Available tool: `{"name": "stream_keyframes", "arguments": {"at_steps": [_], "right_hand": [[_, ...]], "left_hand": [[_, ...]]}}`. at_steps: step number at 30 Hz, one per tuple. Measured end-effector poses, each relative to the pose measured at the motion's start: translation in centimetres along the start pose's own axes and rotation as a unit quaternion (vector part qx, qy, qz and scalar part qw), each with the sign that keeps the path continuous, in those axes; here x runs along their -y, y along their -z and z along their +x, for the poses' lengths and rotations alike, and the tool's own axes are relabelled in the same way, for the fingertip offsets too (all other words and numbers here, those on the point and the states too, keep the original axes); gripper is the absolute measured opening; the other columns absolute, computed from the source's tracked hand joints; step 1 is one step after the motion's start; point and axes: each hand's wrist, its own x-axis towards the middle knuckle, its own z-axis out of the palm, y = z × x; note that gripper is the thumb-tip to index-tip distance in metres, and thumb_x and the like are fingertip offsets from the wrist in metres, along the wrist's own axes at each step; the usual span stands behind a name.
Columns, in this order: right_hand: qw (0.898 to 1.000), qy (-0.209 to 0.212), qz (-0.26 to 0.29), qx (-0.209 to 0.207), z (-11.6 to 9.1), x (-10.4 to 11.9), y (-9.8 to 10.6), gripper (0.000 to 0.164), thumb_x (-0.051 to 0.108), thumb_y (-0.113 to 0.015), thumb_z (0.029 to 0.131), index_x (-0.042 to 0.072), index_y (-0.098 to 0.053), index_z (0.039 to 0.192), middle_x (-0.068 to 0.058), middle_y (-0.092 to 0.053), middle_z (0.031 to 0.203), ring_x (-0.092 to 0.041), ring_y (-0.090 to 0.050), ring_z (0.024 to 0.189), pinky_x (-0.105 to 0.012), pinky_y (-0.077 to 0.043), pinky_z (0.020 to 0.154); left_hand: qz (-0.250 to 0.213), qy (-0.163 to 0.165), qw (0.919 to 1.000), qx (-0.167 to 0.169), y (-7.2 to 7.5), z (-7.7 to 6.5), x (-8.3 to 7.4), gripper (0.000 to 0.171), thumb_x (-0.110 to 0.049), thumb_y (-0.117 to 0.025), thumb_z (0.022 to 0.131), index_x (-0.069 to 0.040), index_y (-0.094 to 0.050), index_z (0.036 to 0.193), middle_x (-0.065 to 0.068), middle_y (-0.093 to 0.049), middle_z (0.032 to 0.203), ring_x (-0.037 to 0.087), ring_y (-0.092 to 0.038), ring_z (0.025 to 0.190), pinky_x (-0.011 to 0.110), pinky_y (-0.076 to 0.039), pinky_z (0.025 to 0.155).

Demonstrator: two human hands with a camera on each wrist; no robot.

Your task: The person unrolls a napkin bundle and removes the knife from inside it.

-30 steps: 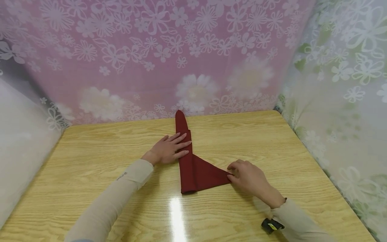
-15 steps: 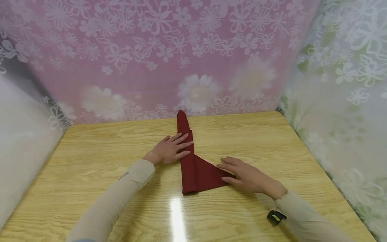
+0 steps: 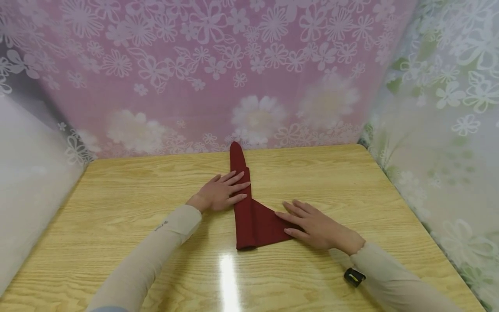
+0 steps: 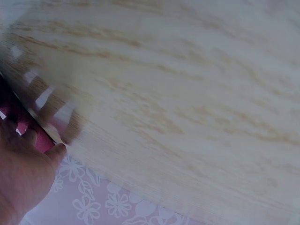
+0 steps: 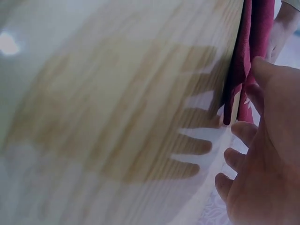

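Observation:
A dark red folded cloth (image 3: 245, 225) lies on the wooden table, with a long narrow strip reaching to the far edge and a triangular flap (image 3: 269, 225) spreading right. My left hand (image 3: 220, 193) rests flat across the strip with its fingers spread. On the flap's right tip lies my right hand (image 3: 317, 225), fingers extended, covering that corner. In the left wrist view, the left hand (image 4: 23, 173) touches the red cloth (image 4: 40, 138). The right wrist view has the right hand (image 5: 267, 140) with its thumb against the cloth (image 5: 241, 56).
The wood-grain table (image 3: 136, 216) ends at a pink floral curtain (image 3: 187, 86) at the back. A pale floral curtain (image 3: 440, 151) hangs on the right, and a white sheet (image 3: 31, 173) on the left. A small black device (image 3: 354, 277) sits at the right wrist.
The right hand has let go of its pinch on the flap's tip, straightened its fingers and shifted slightly left over the flap. The left hand stays on the strip.

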Motion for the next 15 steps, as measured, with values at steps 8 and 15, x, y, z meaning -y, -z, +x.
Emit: {"name": "stream_keyframes", "arguments": {"at_steps": [8, 15], "right_hand": [[0.999, -0.003, -0.039, 0.008, 0.12, 0.08, -0.2, 0.05, 0.042, -0.039, 0.103, 0.024, -0.036, 0.15, -0.013, -0.022, 0.156, -0.04, -0.016, 0.141, -0.056, -0.016, 0.111], [0.998, -0.011, -0.067, 0.016, 0.15, 0.02, -0.44, 0.052, 0.045, -0.037, 0.102, 0.027, -0.033, 0.151, -0.01, -0.02, 0.157, -0.037, -0.014, 0.142, -0.058, -0.016, 0.11]], "left_hand": [[0.001, -0.004, 1.0, -0.009, -0.34, 0.06, 0.09, 0.058, -0.061, -0.019, 0.099, -0.037, -0.025, 0.152, -0.005, -0.007, 0.159, 0.02, -0.005, 0.145, 0.051, -0.013, 0.113], [0.009, 0.002, 1.0, -0.001, 0.26, -0.14, -0.17, 0.057, -0.061, -0.019, 0.099, -0.039, -0.022, 0.151, -0.006, -0.006, 0.159, 0.019, -0.005, 0.145, 0.051, -0.014, 0.113]]}}
